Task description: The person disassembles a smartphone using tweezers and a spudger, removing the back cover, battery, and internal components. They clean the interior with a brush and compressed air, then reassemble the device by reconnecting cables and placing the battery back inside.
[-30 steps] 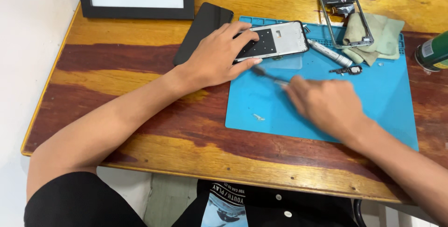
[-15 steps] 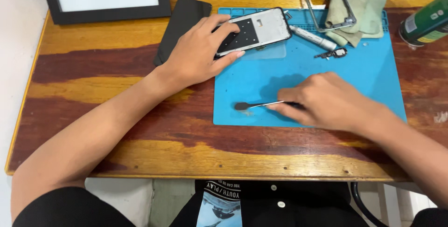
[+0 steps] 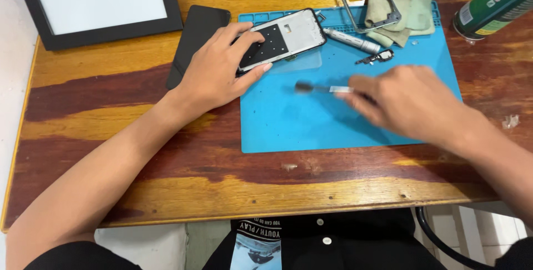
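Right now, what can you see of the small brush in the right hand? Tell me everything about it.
The small brush has a dark bristle tip and a pale, metallic-looking shaft. It lies nearly level, tip pointing left, over the blue mat; whether it touches the mat is unclear. The right hand pinches its rear end, hiding the handle. It is motion-blurred, so finer detail cannot be told.
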